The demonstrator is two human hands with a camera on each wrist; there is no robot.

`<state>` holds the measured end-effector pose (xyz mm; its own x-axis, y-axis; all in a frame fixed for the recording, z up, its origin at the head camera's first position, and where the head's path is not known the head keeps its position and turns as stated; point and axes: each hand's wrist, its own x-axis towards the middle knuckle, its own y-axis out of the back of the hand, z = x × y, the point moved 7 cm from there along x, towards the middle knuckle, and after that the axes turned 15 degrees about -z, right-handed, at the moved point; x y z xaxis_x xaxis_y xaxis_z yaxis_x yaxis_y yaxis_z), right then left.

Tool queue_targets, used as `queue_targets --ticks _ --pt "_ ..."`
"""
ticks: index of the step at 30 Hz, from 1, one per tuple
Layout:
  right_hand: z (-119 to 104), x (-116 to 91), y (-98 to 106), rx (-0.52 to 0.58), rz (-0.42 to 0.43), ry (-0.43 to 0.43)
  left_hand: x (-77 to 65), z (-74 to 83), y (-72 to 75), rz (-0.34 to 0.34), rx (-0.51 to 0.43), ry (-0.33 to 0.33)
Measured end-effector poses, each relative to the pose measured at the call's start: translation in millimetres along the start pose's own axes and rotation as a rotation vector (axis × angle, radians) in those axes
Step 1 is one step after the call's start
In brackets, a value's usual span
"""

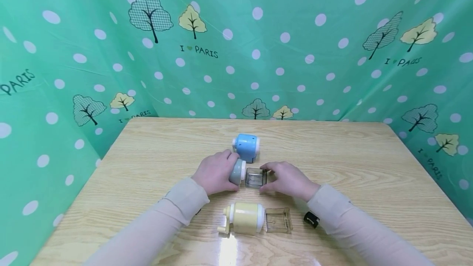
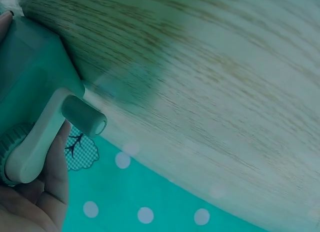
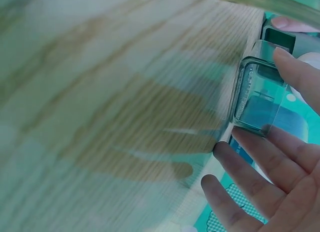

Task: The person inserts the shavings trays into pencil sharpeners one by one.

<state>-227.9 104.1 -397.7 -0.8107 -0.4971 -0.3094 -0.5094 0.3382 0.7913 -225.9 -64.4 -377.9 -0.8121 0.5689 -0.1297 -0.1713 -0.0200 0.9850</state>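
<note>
My left hand [image 1: 218, 173] grips a grey crank pencil sharpener [image 1: 237, 171] lying on its side on the table. In the left wrist view the sharpener's crank handle [image 2: 42, 137] points toward the camera, with fingers around the body. Just right of the sharpener, a clear smoky shavings drawer [image 1: 256, 177] is pinched by my right hand [image 1: 288, 180]. The right wrist view has the thumb on one side of the drawer [image 3: 260, 96] and fingertips on the other, the remaining fingers spread. Its inner end faces the sharpener.
Behind my hands stands a blue crank sharpener [image 1: 246, 147]. Nearer me lies a yellow sharpener [image 1: 245, 218], its amber drawer [image 1: 278, 221] out beside it. A small black piece [image 1: 311, 219] lies by the right sleeve. A green patterned curtain [image 1: 258, 52] surrounds the wooden table [image 1: 166, 134].
</note>
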Motion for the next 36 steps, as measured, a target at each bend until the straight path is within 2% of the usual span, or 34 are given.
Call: queue_targets --ticks 36 --pt "-9.1 12.8 -5.5 -0.050 -0.014 0.062 0.3 -1.6 -1.0 0.006 0.008 0.008"
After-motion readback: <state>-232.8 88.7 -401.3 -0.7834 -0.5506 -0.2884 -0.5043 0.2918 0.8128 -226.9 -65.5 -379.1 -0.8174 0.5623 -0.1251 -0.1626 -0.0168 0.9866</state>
